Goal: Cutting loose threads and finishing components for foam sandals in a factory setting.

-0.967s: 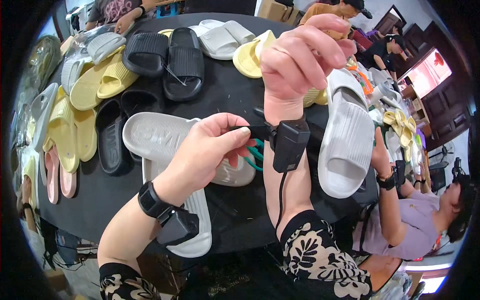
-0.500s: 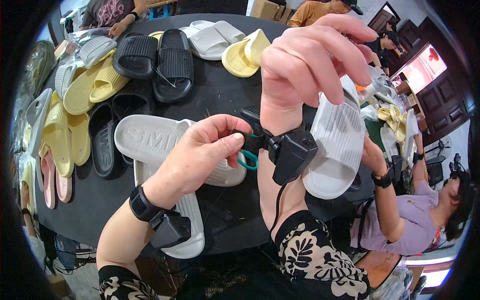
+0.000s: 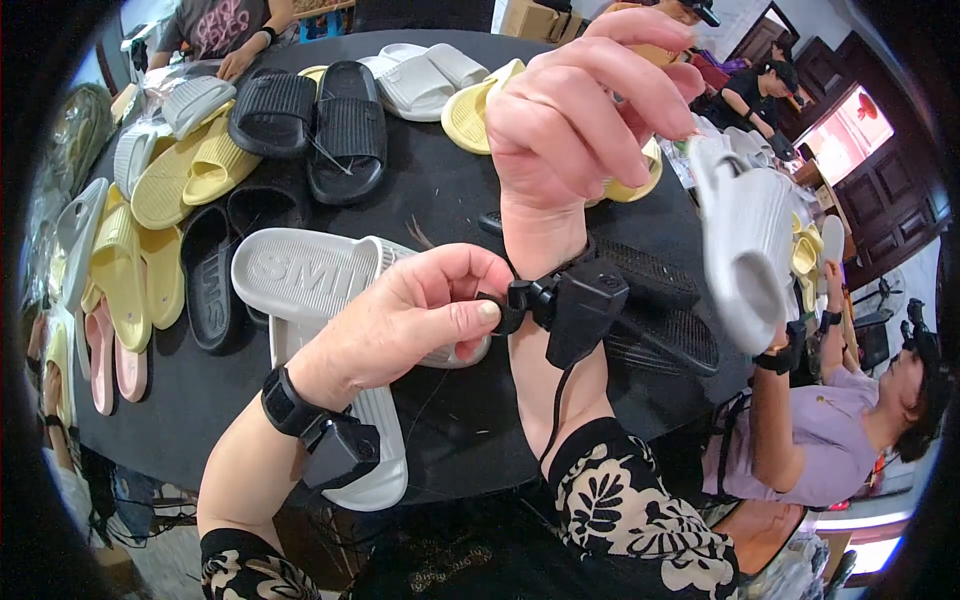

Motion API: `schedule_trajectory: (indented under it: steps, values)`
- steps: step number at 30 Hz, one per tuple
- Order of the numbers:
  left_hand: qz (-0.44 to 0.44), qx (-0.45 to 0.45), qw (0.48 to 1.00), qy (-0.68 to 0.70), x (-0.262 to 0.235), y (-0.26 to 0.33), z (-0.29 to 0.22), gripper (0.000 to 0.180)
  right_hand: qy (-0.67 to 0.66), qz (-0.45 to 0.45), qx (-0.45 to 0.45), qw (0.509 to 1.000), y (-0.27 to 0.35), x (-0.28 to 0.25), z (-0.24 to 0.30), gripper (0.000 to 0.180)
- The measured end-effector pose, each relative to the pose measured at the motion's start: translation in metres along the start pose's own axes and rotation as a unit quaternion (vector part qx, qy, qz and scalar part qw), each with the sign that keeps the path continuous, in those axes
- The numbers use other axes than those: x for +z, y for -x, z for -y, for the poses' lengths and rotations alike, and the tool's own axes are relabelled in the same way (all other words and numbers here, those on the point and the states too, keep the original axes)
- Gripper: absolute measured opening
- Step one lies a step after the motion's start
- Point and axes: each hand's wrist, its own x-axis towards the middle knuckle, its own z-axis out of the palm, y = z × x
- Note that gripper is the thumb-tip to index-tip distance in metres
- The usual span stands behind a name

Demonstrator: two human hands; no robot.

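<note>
My left hand [image 3: 410, 310] is closed, thumb and forefinger pinching the black strap [image 3: 509, 314] on my right wrist. That strap carries a black box-shaped device [image 3: 590, 312] with a cable running down the forearm. Raised above the table, my right hand [image 3: 575, 125] holds nothing; its fingers are loosely bent and apart. Behind my left hand lies a light grey slide slipper [image 3: 300, 268], partly hidden by it. Another light grey slipper [image 3: 378, 440] sits under that one, next to my left forearm. Black slippers [image 3: 660, 330] lie just right of my right wrist.
Black slippers [image 3: 347, 135], yellow slippers [image 3: 120, 260] and pink slippers [image 3: 97, 350] crowd the left of the dark table [image 3: 450, 440]. At right, a co-worker in a lilac top [image 3: 800, 430] holds a grey slipper [image 3: 750, 250]. Another person [image 3: 220, 40] stands at the far left.
My right hand has shifted slightly left and turned, my left hand still at the strap. A green loop by my left fingers is out of sight. The co-worker's grey slipper has moved right, uncovering black slippers.
</note>
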Motion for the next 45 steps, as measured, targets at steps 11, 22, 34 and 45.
schedule_trajectory:
  steps: [11,22,34,45]
  values:
    - [-0.094,0.051,0.994,-0.028,-0.006,-0.008,0.004,0.014,0.029,0.042,0.125,0.991,0.001,0.029,-0.012,0.026]
    - [-0.115,0.044,0.992,0.038,0.017,-0.011,-0.002,0.012,0.066,-0.001,0.121,0.990,-0.015,0.016,0.049,0.030]
    - [-0.101,0.039,0.991,0.078,0.023,-0.026,0.011,0.013,0.114,-0.060,0.123,0.984,0.008,0.020,-0.002,0.035]
    - [-0.175,0.088,0.979,-0.049,0.026,-0.010,0.017,0.020,0.160,-0.100,0.105,0.976,0.019,0.037,0.009,0.040]
